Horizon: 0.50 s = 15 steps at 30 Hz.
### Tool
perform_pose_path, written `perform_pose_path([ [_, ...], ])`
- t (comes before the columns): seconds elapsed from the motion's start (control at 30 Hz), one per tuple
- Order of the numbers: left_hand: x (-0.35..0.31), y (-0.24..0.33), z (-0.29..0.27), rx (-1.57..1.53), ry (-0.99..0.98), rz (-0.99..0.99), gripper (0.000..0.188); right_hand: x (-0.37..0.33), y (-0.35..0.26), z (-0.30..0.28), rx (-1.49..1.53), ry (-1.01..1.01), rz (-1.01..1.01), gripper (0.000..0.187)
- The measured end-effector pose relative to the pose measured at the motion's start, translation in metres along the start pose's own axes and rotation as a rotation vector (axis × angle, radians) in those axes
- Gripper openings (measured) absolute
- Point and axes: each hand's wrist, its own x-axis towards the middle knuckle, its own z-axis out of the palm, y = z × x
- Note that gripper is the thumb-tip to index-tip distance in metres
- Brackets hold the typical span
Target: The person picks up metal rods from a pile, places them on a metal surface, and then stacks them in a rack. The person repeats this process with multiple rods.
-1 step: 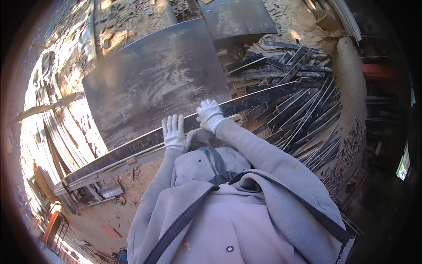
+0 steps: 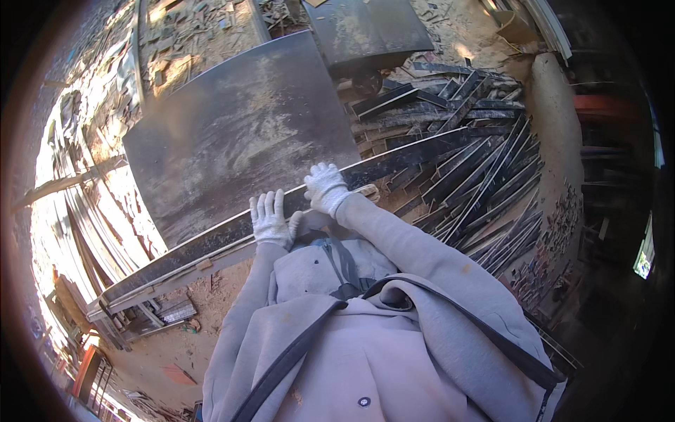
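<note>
A long, narrow dark board (image 2: 204,247) with a pale edge runs slantwise in front of me, from the lower left up to the right. My left hand (image 2: 271,219), in a white knit glove, lies on it with the fingers stretched and apart. Farther right along the board, my right hand (image 2: 325,188) wears the same kind of glove. Its fingers bend over the board, and their tips are partly hidden. Just beyond the board lies a wide dark sheet (image 2: 246,133), dusted with pale powder, its near edge close to both hands.
Dark strips (image 2: 485,169) lie in a jumbled pile to the right. A second dark panel (image 2: 369,32) stands at the back, above a round dark part (image 2: 367,83). Pale strips (image 2: 91,225) lie at the left. Wood scraps (image 2: 200,42) litter the far ground.
The view has shifted slightly, so the sheet and both hands appear a little farther left. The hands keep nearly the same pose on the board.
</note>
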Motion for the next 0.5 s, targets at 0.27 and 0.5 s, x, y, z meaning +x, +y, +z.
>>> perform_pose_path([
  [0.27, -0.003, -0.005, -0.014, -0.048, 0.024, -0.051, 0.062, -0.107, 0.153, -0.045, 0.031, 0.207, -0.019, 0.107],
  [0.5, 0.003, 0.002, -0.015, -0.044, 0.1, -0.026, 0.06, -0.103, 0.294, -0.024, -0.475, -0.174, 0.237, 0.06],
])
